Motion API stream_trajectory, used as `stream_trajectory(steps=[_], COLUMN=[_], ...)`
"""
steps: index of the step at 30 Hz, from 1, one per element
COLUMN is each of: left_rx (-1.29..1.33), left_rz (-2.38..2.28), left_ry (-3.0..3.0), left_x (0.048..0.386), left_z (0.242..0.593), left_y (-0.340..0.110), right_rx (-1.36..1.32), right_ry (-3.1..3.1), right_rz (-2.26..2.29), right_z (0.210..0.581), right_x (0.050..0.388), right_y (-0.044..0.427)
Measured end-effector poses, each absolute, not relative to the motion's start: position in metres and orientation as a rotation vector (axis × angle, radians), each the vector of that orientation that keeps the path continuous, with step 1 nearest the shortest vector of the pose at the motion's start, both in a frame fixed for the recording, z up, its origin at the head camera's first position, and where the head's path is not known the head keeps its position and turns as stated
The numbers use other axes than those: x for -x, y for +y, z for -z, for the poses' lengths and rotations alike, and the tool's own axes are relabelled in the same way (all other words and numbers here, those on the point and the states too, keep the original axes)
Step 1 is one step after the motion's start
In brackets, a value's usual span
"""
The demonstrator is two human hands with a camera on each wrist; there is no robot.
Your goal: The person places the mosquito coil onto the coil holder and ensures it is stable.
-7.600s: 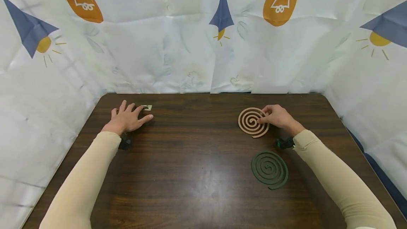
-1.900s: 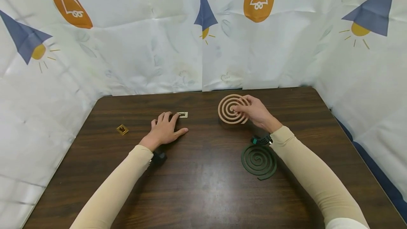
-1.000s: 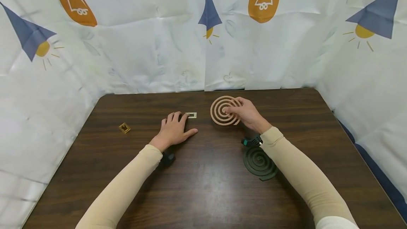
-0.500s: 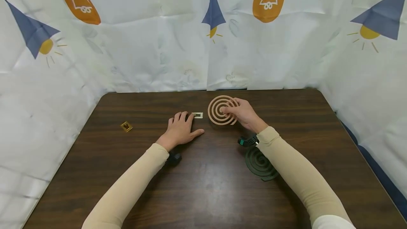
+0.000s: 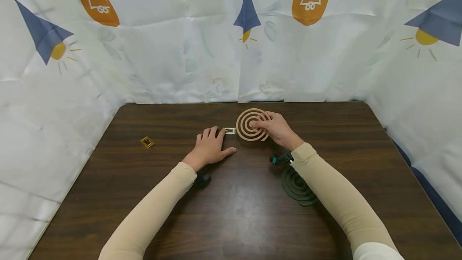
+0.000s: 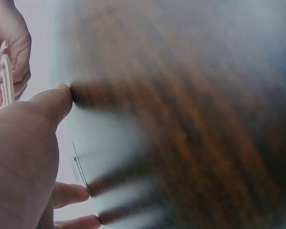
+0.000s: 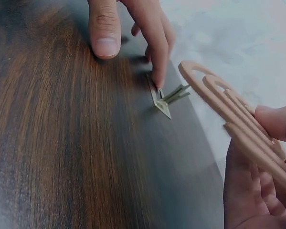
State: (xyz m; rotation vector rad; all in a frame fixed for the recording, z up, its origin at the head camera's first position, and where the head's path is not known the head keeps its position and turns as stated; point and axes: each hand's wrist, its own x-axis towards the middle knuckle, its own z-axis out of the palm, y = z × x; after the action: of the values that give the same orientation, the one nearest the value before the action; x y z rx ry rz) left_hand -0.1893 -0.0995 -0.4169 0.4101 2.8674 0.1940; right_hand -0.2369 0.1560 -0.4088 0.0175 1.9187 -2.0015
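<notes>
My right hand pinches a tan mosquito coil between thumb and fingers, above the table at its far middle. In the right wrist view the coil tilts, its edge close to the upright prongs of a small metal coil stand. My left hand is spread low over the table, one fingertip touching that stand. The left wrist view shows the stand's thin edge by the fingertips. A green mosquito coil lies flat, partly hidden by my right forearm.
A second, gold-coloured coil stand lies on the left of the dark wooden table. A white printed curtain hangs behind the table's far edge and along both sides.
The tan coil was lifted off the table and carried left. My left hand moved right with the metal stand under its fingertip, uncovering the gold stand. Coil and stand are now close together.
</notes>
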Motion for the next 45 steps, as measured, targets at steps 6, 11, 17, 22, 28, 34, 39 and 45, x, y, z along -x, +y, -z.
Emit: stream_trajectory(steps=[6, 11, 17, 22, 28, 34, 39, 45], left_rx=[-0.388, -0.363, -0.374, -0.380, -0.362, -0.341, -0.334, -0.340], left_rz=[-0.230, -0.236, -0.193, -0.190, -0.147, -0.130, -0.124, -0.119], left_ry=[2.839, 2.818, 2.812, 2.819, 2.812, 2.785, 2.779, 2.786], left_x=[0.190, 0.190, 0.188, 0.186, 0.186, 0.186, 0.187, 0.185], left_z=[0.416, 0.415, 0.413, 0.413, 0.414, 0.416, 0.416, 0.417], left_y=[-0.098, -0.098, -0.100, -0.099, -0.092, -0.089, -0.089, -0.091], right_rx=[-0.026, -0.039, -0.038, -0.035, -0.026, -0.039, -0.041, -0.080], right_ry=[1.920, 1.922, 1.900, 1.889, 1.878, 1.873, 1.876, 1.895], right_rz=[2.006, 2.010, 2.025, 2.026, 2.033, 2.031, 2.015, 1.996], right_z=[0.409, 0.410, 0.412, 0.413, 0.415, 0.417, 0.418, 0.422], right_x=[0.240, 0.243, 0.246, 0.246, 0.247, 0.249, 0.250, 0.252], right_y=[0.150, 0.144, 0.139, 0.136, 0.130, 0.125, 0.119, 0.114])
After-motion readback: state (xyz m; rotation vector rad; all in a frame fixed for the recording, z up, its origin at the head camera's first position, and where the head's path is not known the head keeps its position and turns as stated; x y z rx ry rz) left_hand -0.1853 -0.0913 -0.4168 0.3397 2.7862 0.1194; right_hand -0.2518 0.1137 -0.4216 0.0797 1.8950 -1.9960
